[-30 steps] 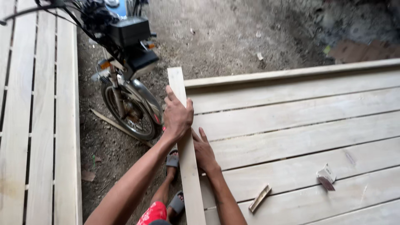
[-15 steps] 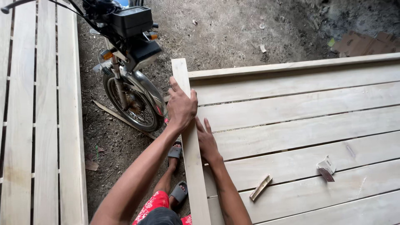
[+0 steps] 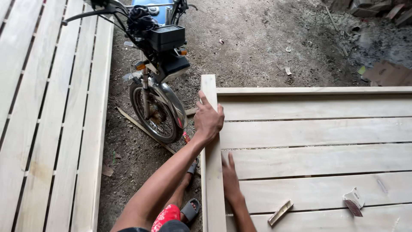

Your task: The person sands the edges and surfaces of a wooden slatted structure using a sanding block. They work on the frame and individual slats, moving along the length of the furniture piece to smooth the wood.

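Fingers of left hand (image 3: pixel 209 118) curl over the edge rail (image 3: pixel 211 150), grasping it at the slatted panel (image 3: pixel 317 133)'s left end. Right hand (image 3: pixel 230 180) lies flat, fingers extended, beside the rail on a slat. Judgement: keep the rail flush against slat ends, pressure even. Small white-and-red packet (image 3: pixel 352 201) lies lower right; wood offcut (image 3: pixel 280 212) nearby. Motorbike (image 3: pixel 156 77) stands left.

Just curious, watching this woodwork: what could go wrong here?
The left hand grips the loose-looking edge plank; it might slip and pinch the right hand against the slats. Bare wood may give splinters. The motorbike stands close and could get knocked.
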